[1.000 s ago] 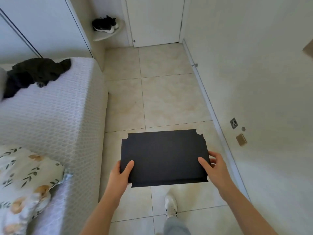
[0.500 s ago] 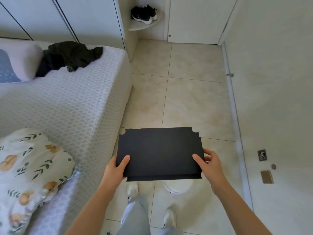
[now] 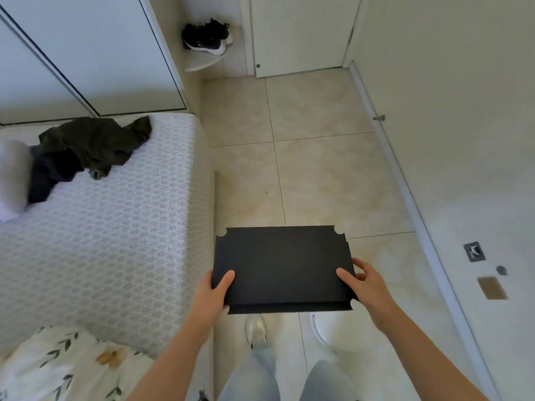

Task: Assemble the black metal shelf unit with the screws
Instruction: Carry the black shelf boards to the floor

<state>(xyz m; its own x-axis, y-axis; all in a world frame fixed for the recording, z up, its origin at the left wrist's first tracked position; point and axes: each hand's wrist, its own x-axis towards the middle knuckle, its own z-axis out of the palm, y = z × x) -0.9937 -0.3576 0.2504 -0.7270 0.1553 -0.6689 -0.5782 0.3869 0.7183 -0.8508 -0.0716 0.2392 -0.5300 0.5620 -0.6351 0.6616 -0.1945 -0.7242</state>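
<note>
Shelf panel (image 3: pixel 282 264): one, black, held level above the tiled floor (image 3: pixel 318 175) beside the bed (image 3: pixel 115 241); left hand (image 3: pixel 210 296) and right hand (image 3: pixel 366 287) each grip a side edge, thumbs on top.

Shelf panel (image 3: pixel 280 264), lower centre: plain matte black. Bed cover (image 3: pixel 115 241), left: pale grey-white, small repeating lattice pattern. Quilt (image 3: pixel 58 369), lower left: white with green leaf sprigs and orange blooms. Clothes (image 3: pixel 92 146), upper left: dark olive and black. Floor tiles (image 3: pixel 318 175): cream-beige, faint marbling, thin dark grout lines. Sneakers (image 3: pixel 207 39), top centre: black, white soles. Trousers (image 3: pixel 254 377), bottom: light blue. Shoe (image 3: pixel 255 328), bottom centre: white. Wardrobe doors (image 3: pixel 86 53), upper left: pale bluish white, dark trim lines.
</note>
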